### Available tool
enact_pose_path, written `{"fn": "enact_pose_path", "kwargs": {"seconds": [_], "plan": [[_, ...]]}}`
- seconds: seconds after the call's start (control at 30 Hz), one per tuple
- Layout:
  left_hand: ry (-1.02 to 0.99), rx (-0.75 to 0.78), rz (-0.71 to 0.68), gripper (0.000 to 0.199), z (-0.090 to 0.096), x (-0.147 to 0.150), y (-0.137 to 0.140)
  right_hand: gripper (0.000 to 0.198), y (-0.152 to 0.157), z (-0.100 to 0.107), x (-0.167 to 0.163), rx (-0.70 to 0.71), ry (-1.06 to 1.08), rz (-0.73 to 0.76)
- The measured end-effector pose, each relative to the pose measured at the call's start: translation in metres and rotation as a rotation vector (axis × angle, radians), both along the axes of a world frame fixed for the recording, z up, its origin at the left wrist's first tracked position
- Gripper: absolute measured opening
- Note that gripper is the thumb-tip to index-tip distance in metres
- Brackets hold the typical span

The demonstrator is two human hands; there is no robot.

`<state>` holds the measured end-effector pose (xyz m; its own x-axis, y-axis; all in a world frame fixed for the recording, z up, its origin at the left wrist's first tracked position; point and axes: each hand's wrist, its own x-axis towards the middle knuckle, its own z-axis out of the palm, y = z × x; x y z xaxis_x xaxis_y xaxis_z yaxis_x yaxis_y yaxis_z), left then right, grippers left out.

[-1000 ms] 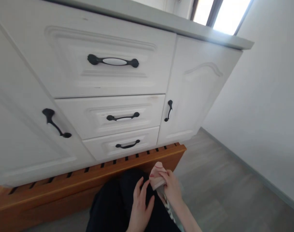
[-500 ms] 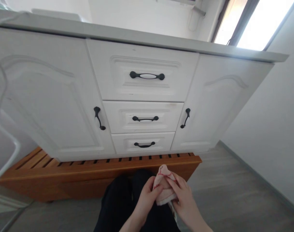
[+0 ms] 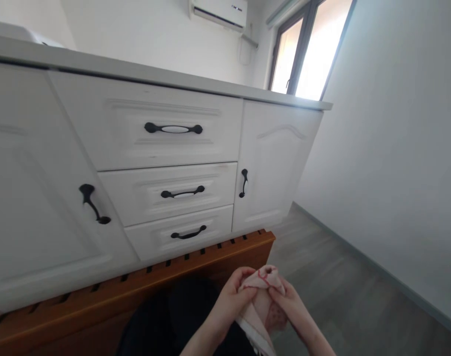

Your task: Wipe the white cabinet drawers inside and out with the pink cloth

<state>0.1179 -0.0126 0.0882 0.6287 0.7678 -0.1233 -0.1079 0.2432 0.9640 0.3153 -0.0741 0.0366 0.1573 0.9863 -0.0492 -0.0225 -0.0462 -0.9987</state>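
Observation:
A pink cloth [image 3: 258, 304] with red line markings and a pale edge is bunched between my two hands, low in the view. My left hand [image 3: 235, 296] grips its left side, thumb pressed on top. On the other side my right hand [image 3: 289, 301] pinches it, with the thumb near the upper fold. The cloth's lower part hangs down between my wrists over my dark trousers [image 3: 173, 311]. Some fingers of both hands are hidden behind the fabric.
Ahead stands a white cabinet [image 3: 225, 148] with three shut drawers, side doors and black handles. A brown slatted wooden bench [image 3: 143, 296] runs along its base. Grey floor [image 3: 332, 296] and a white wall [image 3: 388, 148] lie to the right, with a window [image 3: 303, 54] beyond.
The view has turned right and tilted up, so the cabinet sits further left. The cloth, folded small before, now hangs longer below my hands.

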Motion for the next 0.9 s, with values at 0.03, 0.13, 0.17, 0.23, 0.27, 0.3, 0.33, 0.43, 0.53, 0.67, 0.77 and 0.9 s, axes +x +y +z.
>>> {"fn": "enact_pose_path", "kwargs": {"seconds": [0.03,0.13,0.17,0.23,0.27,0.3,0.33,0.43,0.53,0.67,0.77,0.9], "plan": [[0.035,0.058,-0.013,0.043,0.0,0.005,-0.002,0.058,-0.003,0.0,0.003,-0.034,0.022,-0.06],[0.15,0.256,-0.03,0.042,-0.006,0.015,-0.005,0.055,-0.014,0.014,0.012,-0.064,0.009,-0.103],[0.193,0.329,-0.032,0.046,-0.01,0.018,-0.006,0.053,-0.018,0.022,0.016,-0.037,-0.071,-0.061],[0.274,0.445,-0.034,0.06,-0.017,0.021,-0.007,0.043,-0.028,0.039,0.023,0.043,-0.315,0.035],[0.31,0.492,-0.044,0.066,-0.019,0.022,-0.007,0.038,-0.032,0.047,0.027,0.07,-0.431,0.069],[0.337,0.529,-0.07,0.07,-0.021,0.023,-0.008,0.035,-0.035,0.054,0.03,0.079,-0.515,0.088],[0.352,0.547,-0.111,0.073,-0.022,0.024,-0.007,0.035,-0.038,0.059,0.033,0.072,-0.56,0.085],[0.329,0.552,-0.258,0.071,-0.021,0.029,-0.006,0.036,-0.042,0.064,0.041,0.009,-0.544,0.027],[0.24,0.423,-0.303,0.048,-0.019,0.036,-0.005,0.035,-0.038,0.062,0.047,-0.045,-0.483,0.006],[0.194,0.228,-0.336,0.021,-0.021,0.04,0.0,0.035,-0.029,0.057,0.055,-0.117,-0.439,0.043],[0.251,0.277,-0.264,0.022,-0.028,0.035,0.007,0.04,-0.025,0.049,0.057,-0.198,-0.384,0.034],[0.24,0.129,-0.211,0.074,-0.049,0.032,0.011,0.047,-0.019,0.036,0.051,-0.195,-0.259,0.004]]}}
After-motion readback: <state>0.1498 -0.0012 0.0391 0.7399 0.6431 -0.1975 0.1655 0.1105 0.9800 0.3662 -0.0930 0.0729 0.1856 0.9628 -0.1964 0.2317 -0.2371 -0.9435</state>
